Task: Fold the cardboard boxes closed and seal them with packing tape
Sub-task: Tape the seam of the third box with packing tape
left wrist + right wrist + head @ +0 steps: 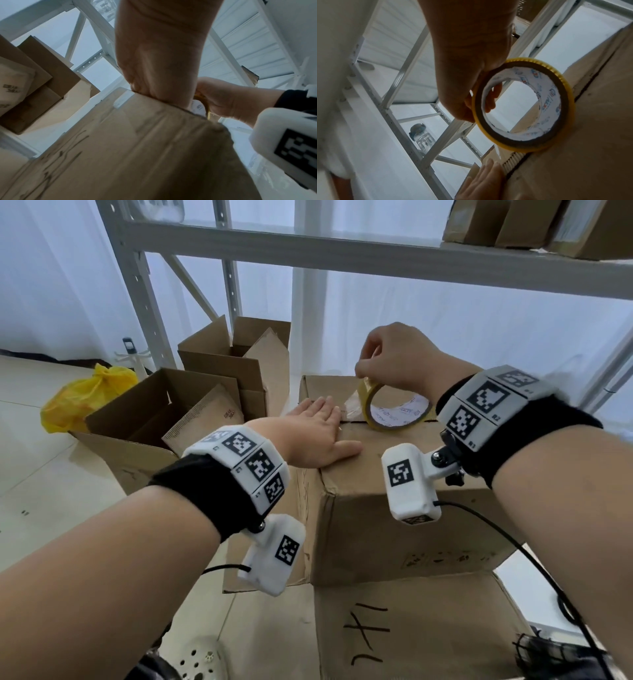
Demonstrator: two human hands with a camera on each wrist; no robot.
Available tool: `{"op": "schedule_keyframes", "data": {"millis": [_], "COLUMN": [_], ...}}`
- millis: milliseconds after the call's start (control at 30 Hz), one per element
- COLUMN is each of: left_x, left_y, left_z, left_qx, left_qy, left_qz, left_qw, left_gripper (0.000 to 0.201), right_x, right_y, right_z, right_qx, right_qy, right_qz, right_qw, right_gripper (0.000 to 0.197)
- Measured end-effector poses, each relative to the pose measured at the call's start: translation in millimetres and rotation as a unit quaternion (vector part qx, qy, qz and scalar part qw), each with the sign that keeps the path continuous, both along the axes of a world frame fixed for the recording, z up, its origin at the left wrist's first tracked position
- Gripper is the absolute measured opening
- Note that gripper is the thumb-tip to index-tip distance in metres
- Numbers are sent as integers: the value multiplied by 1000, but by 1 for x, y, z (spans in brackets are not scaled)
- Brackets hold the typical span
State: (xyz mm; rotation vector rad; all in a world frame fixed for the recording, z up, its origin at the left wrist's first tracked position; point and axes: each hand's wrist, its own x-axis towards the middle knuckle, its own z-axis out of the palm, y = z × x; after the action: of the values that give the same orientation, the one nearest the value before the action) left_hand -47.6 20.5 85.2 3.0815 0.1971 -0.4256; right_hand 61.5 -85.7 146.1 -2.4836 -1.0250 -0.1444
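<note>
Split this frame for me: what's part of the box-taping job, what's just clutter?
In the job:
- closed box, left hand pressing flat on its top
- tape roll, gripped by right hand, standing on that box
- two open boxes, not yet sealed

Lying about:
- yellow bag on the floor
- shelf rack with boxes up top
- bottle

Soft daylight from behind the shelving; wrist views dim, backlit, slightly blurred, with wide-angle edge bending.
</note>
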Motion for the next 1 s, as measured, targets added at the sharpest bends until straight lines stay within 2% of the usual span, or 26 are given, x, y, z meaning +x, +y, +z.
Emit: {"op": "schedule_keyframes", "data": {"millis": [67,233,467,700,1000], "left_x": [8,1,-25,-22,-3], "left_y": [-6,2,20,6,1], "left_z": [4,5,17,7,4], "left_qx": [17,24,21,-20,9], "left_qy": [18,14,22,11,2], "left_qz": [7,-6,-14,23,12], "left_qw": [1000,1000,999,999,1000], "left_gripper": [88,84,70,72,72], "right_x": [1,-3,-7,-5,-6], "right_y": [-3,-3,-10,-11,-7], "right_z": [-3,-12,-6,-10,-12], "right_qx": [-1,-124,-107,-96,-113], "right_qy": [-27,-120,-78,-86,-107], "right_qz": [1,-30,-44,-33,-24], "right_qw": [1000,985,990,991,988], "right_gripper": [11,18,16,14,15]}}
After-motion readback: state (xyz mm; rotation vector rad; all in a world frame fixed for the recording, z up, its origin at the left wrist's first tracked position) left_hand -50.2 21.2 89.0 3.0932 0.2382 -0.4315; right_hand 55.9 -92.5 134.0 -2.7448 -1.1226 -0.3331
